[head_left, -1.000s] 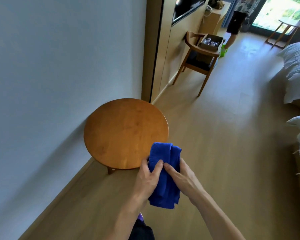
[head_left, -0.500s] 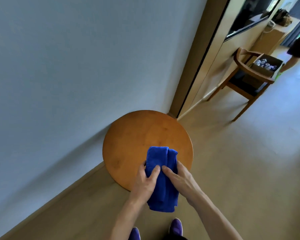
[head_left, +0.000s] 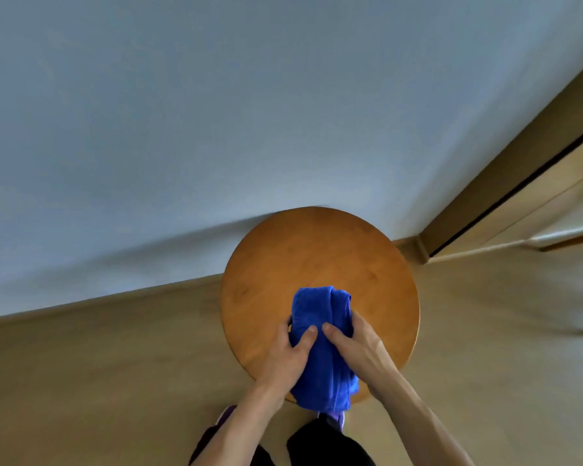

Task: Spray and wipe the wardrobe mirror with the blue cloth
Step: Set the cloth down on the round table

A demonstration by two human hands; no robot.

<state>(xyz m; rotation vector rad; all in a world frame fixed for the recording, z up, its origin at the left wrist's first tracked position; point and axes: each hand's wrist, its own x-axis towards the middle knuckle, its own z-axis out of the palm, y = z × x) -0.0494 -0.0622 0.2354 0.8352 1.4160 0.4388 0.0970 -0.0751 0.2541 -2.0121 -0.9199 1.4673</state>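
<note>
Since half a second earlier, the view had tipped down, bringing the round wooden table (head_left: pixel 317 257) square ahead. Thumbs pressed on top while the left hand (head_left: pixel 288 358) and right hand (head_left: pixel 360 348) gripped the folded blue cloth (head_left: pixel 320 317) by its sides. Its long axis ran away from the person, over the table's near edge. Beyond lay a tan floor (head_left: pixel 115 381), a pale wall (head_left: pixel 216 112) and, at right, a wooden panel (head_left: pixel 519 183).

Behind the blue cloth (head_left: pixel 320 348) you grip, most of the fingers of your left hand (head_left: pixel 283 361) and right hand (head_left: pixel 360 351) are hidden. Below the grip, the cloth and your wrists cover the round table's (head_left: pixel 317 253) near rim and most of your purple shoes (head_left: pixel 335 417). The bottom edge cuts off your forearms. Whether the cloth touches the tabletop cannot be told.
</note>
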